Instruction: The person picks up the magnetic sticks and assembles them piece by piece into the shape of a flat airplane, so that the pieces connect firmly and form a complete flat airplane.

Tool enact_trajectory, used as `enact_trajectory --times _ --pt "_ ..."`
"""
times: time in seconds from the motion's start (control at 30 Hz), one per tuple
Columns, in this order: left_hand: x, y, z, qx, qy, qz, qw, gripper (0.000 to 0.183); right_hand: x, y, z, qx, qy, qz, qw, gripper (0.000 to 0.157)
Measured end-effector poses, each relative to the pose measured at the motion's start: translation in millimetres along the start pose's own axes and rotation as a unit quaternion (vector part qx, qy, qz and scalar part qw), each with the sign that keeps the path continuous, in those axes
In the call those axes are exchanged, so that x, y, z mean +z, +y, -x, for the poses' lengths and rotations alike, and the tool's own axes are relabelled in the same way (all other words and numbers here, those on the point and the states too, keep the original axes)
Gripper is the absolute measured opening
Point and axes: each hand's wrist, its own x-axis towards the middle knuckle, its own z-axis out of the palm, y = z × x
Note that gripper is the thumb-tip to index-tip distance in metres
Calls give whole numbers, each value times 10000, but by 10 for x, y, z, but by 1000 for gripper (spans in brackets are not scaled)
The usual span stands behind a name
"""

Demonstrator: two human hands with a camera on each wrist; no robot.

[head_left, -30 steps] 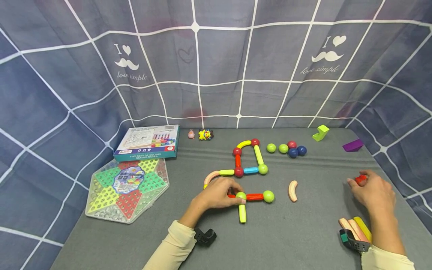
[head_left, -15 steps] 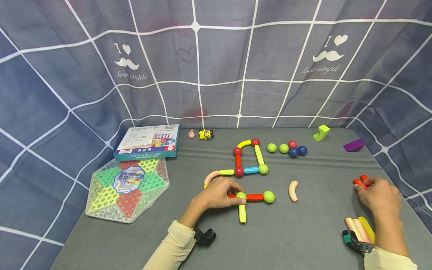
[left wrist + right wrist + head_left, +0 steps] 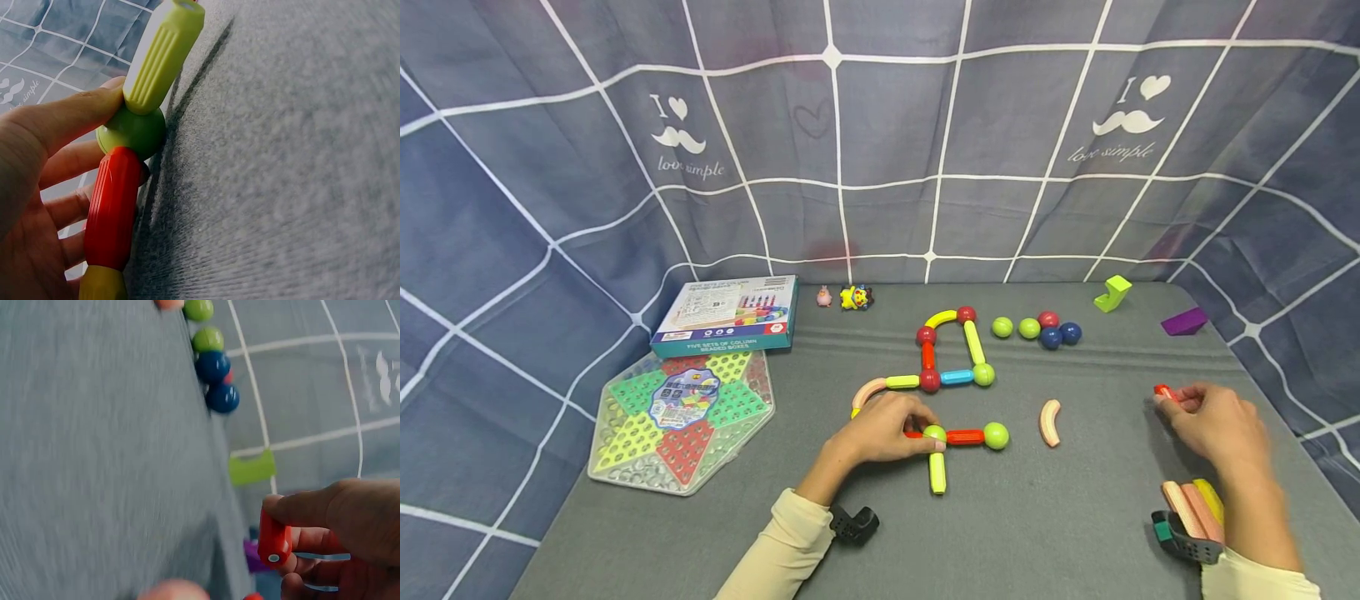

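Note:
My left hand [image 3: 891,429] pinches a green ball [image 3: 131,134] in the toy's near part. At that ball meet a yellow-green stick [image 3: 164,59] and a red ribbed stick [image 3: 112,209], with a yellow piece [image 3: 103,284] beyond the red one. Another red stick [image 3: 965,437] runs right to a second green ball [image 3: 996,436]. Over at the right, my right hand [image 3: 1225,429] pinches a short red stick [image 3: 274,540] between thumb and fingers. A bit of another red piece [image 3: 253,596] shows below that hand in the right wrist view.
A loop of sticks and red balls [image 3: 929,381] lies behind the left hand. Loose balls [image 3: 1050,337], a curved peach piece [image 3: 1049,423], green [image 3: 1113,293] and purple [image 3: 1184,322] blocks lie rightward. Several sticks [image 3: 1195,508] sit by the right wrist; a box [image 3: 722,342] and game board [image 3: 617,450] stand left.
My right hand shifts right and toward me among red pieces, then back left and slightly away with a red stick at its fingertips. The left hand keeps its place on the green ball.

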Motion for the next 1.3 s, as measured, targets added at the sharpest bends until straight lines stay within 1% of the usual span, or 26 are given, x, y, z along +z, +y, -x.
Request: enact_trajectory --times 0.07,0.13,0.3,0.37,0.43,0.5,0.6,0.67,0.77,0.87,0.97,1.1,1.2,1.3 --pt "-3 -1 2 12 10 15 10000 22 25 -123 26 -285 133 -61 9995 45" --pt "-8 -3 5 31 22 21 10000 22 61 -256 59 -548 162 -163 9982 44" --pt "-14 -10 7 64 58 30 10000 21 226 -591 123 -1197 -5 -411 9920 40" --pt "-11 -14 6 81 81 18 9999 21 300 -673 134 -1392 -35 -390 9895 34" --pt "-7 -16 4 105 90 14 9999 21 358 -700 141 -1469 -100 -331 9885 29" --pt "-1 -16 3 120 87 19 9999 22 396 -685 141 -1421 -180 -230 9894 26" --pt "4 -10 2 135 72 48 9999 22 422 -625 122 -1241 -294 -102 9918 29" --pt "5 -4 4 120 69 55 9999 23 422 -594 93 -1145 -301 -17 9930 35" --pt "-1 1 13 100 69 49 9999 22 409 -620 11 -1096 -271 39 9936 47" --pt "-10 1 26 82 63 66 9999 22 395 -730 -118 -1241 -183 -4 9921 57" --pt "-18 -1 32 102 69 72 9999 22 388 -860 -287 -1529 -124 -78 9881 58" --pt "-18 -2 29 112 60 73 9999 22 409 -975 -503 -1798 -187 -47 9835 56" --pt "-12 -2 22 86 45 32 9999 23 451 -1008 -615 -1863 -249 61 9822 55" --pt "-3 -3 14 64 32 -5 10000 23 501 -1021 -674 -1860 -248 139 9821 55"
